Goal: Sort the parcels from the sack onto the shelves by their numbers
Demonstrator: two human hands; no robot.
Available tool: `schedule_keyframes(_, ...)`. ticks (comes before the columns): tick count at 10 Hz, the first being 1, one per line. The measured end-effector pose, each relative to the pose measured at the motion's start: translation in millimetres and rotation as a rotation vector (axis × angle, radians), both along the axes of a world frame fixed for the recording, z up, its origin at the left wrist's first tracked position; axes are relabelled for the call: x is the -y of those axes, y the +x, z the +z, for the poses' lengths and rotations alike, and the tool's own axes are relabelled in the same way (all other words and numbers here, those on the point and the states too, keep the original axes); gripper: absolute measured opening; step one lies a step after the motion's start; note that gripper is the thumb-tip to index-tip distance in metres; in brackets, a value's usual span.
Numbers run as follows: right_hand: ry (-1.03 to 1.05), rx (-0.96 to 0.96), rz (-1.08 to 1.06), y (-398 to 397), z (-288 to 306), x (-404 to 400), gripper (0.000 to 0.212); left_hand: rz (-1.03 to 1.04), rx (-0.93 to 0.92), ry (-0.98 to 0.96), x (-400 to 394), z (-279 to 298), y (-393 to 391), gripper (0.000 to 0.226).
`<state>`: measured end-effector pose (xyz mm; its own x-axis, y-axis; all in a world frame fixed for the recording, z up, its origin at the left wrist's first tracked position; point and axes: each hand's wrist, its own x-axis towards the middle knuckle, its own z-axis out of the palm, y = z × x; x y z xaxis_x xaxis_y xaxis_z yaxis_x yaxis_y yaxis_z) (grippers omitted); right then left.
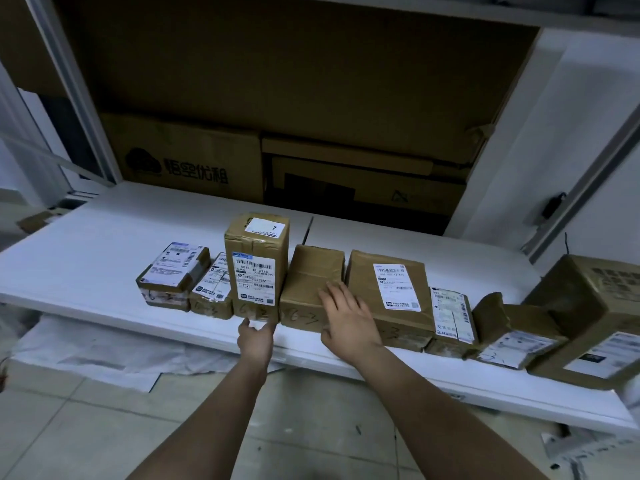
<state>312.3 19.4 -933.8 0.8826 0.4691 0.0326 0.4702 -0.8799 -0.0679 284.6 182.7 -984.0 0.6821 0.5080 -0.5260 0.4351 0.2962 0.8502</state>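
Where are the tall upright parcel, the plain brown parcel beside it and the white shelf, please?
tall upright parcel (255,271), head view, front label.
plain brown parcel (304,289), head view, bare top face.
white shelf (104,251), head view, bare surface left of the parcels.

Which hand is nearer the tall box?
Left. The left hand touches the tall box's bottom front edge; the right hand rests on the neighbouring plain box.
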Motion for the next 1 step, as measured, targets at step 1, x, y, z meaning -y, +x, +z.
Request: schedule_keyframes(1,0.026,0.026,-0.004,-2.7,7.6,4.9,0.065,0.034,-0.100,0.025,3.1,4.7,-0.6,0.059)
